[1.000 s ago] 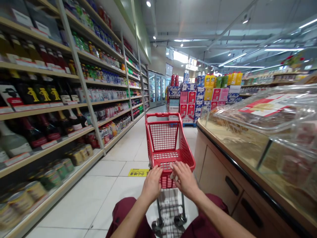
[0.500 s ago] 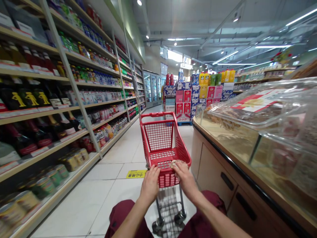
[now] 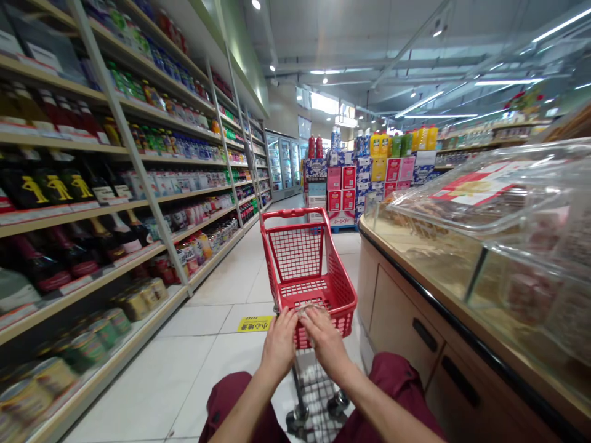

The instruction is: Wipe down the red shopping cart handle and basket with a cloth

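In front of me stands a red plastic shopping cart (image 3: 339, 289) on a grey metal frame with dark wheels (image 3: 296, 419). My left hand (image 3: 279, 339) grips the near rim at its left corner, fingers curled over the edge. Beside it, my right hand (image 3: 324, 339) presses a small crumpled pale cloth (image 3: 305, 309) onto the same rim, its fingers closed over most of it. The two hands are nearly touching. The visible part of the cart's basket holds nothing.
Shelves of bottles and cans (image 3: 138, 178) line the left side. A wooden counter (image 3: 401, 307) with clear plastic food boxes (image 3: 471, 184) stands close on the right. Ahead are stacked drink cartons (image 3: 341, 187). A yellow floor sticker (image 3: 255, 324) lies left of the cart.
My right hand has slid left along the near rim with the pale cloth, ending close beside my left hand. My left hand and the cart have hardly moved.
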### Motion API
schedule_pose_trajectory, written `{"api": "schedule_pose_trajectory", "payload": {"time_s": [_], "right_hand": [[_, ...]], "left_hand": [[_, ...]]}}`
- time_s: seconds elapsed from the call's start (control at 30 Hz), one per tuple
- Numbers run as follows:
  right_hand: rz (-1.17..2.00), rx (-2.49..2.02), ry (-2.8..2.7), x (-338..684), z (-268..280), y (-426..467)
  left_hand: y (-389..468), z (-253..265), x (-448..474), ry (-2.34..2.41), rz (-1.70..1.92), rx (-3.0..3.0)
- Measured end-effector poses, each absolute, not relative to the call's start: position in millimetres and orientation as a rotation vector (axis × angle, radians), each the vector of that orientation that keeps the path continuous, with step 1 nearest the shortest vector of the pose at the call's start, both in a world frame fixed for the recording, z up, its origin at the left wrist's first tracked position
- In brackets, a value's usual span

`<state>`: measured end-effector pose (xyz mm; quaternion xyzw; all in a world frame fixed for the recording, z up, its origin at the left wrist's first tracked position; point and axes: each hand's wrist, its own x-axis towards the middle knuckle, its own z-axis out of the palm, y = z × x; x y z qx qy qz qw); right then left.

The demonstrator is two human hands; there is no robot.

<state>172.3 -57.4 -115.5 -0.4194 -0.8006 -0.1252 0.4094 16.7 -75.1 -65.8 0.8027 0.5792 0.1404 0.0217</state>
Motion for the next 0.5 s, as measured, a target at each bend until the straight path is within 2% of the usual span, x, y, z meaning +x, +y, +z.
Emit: {"api": "schedule_pose_trajectory", "payload": {"time_s": [0.27, 0.5], "right_hand": [[-0.331, -1.308, -1.869, 250, -106, -50], [-0.326, -1.101, -2.038, 178, -111, -58]], "left_hand": [[-75, -68, 17, 1.788, 0.494, 2.501], [-75, -69, 19, 1.752, 0.441, 2.54]]}}
